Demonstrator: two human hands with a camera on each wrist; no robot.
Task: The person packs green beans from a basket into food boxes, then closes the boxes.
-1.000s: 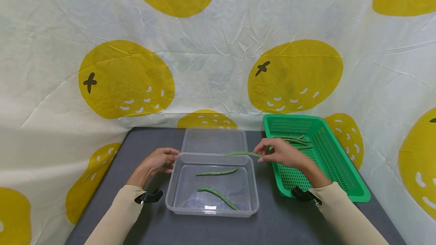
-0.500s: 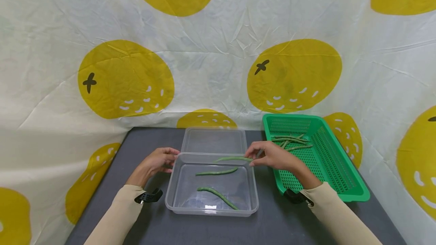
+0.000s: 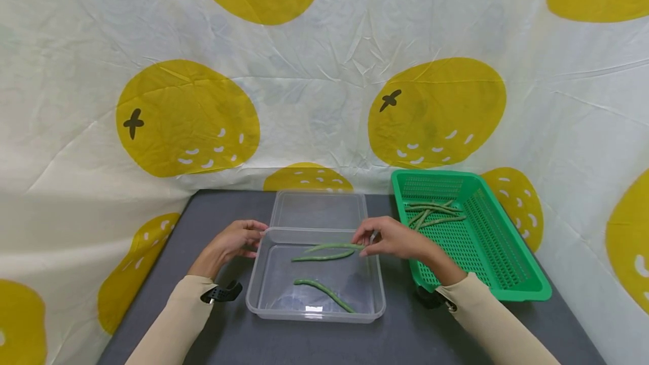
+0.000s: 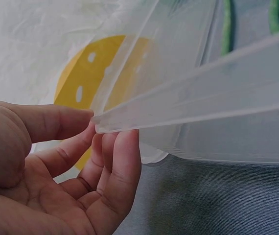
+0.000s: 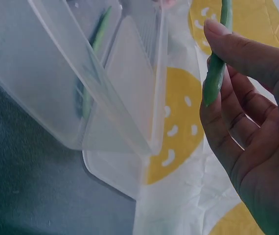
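Note:
My right hand (image 3: pixel 390 236) pinches one end of a green bean (image 3: pixel 332 246) between thumb and fingers, above the back of a clear plastic container (image 3: pixel 314 316). In the right wrist view the tip of that green bean (image 5: pixel 214 85) pokes out past the thumb. Two more green beans lie inside the container, one straighter bean (image 3: pixel 321 257) at the back and one bent bean (image 3: pixel 324 294) nearer the front. At the container's back left corner, my left hand (image 3: pixel 237 241) grips the rim, thumb above and fingers below, as the left wrist view shows.
On the right stands a green perforated basket (image 3: pixel 512 252) with several green beans (image 3: pixel 433 210) in its back left part. A clear flat lid (image 3: pixel 319 207) lies behind the container. A white cloth with yellow fruit prints (image 3: pixel 314 117) hangs behind the dark table (image 3: pixel 228 337).
My right hand has moved left and toward me, carrying the green bean from beside the basket to over the container. My left hand has stayed at the rim.

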